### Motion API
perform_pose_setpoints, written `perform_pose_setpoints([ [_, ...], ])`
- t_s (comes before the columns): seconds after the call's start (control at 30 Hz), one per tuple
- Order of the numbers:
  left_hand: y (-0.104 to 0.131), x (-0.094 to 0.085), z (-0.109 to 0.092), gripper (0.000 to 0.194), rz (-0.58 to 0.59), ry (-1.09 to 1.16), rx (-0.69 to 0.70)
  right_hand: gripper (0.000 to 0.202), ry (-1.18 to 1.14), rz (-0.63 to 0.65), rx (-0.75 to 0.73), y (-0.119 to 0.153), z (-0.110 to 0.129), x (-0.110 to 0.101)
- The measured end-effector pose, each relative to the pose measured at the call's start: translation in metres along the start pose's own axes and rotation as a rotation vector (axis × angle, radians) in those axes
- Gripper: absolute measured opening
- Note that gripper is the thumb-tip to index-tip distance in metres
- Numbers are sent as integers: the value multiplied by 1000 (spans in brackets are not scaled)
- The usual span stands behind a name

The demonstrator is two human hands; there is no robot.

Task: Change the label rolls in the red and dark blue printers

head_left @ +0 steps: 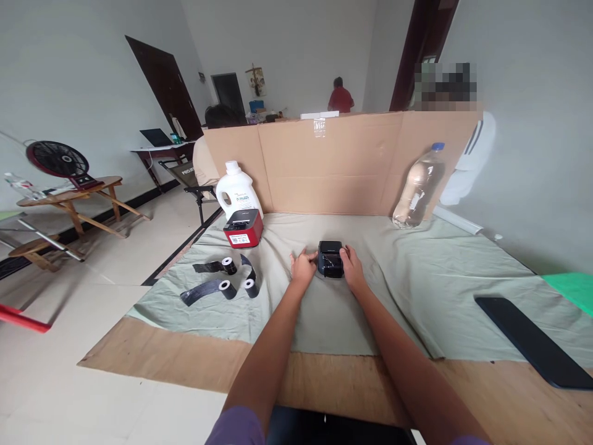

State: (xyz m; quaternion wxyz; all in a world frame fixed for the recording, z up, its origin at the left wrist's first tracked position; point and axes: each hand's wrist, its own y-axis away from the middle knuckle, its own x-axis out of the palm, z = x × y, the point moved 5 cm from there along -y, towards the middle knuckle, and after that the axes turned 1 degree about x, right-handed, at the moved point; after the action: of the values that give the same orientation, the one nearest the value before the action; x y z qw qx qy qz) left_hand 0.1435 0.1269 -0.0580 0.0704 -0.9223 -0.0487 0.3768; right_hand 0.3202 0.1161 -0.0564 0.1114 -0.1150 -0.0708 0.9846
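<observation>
Clock directions taken from a black device (330, 260), set flat on grey-green cloth (343, 321) mid-tabletop (185, 352). Marked on the lid with tiny pale lettering, too small to read.

At 9 o'clock, close in: left hand (304, 267), fingers partly spread and loosely open, at the device's left edge. At 3 o'clock: right hand (351, 264), fingers against the right edge; cannot tell whether closed in a firm grip.

Toward 10 o'clock: red and black box (243, 228), labelled on its red front with a white sticker (240, 239). On the sticker, a square code patch and a line of dark print, both too small to make out. Just behind: white jug (237, 190) with white cap, printed in green and blue; brand not legible.

Between 8 and 9 o'clock: three upright rolls (227, 290), dark-sided with pale ends, trailing dark strips across the cloth.

At 2 o'clock: clear bottle (420, 188) with blue cap, standing by the cardboard (324, 167). Cardboard upright across 12 o'clock, taped at the top edge.

At 4 o'clock: dark flat slab (532, 340), partly on cloth.

Far off toward 10 o'clock: folding chair (183, 178), lettered "PROJE" in white on dark fabric, remainder unclear.
</observation>
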Motion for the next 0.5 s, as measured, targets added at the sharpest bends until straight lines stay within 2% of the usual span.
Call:
perform_pose_setpoints([
  [0.5,-5,-6,2,38,75,236,-113,72,18,-32,-28,-2,-8,5],
])
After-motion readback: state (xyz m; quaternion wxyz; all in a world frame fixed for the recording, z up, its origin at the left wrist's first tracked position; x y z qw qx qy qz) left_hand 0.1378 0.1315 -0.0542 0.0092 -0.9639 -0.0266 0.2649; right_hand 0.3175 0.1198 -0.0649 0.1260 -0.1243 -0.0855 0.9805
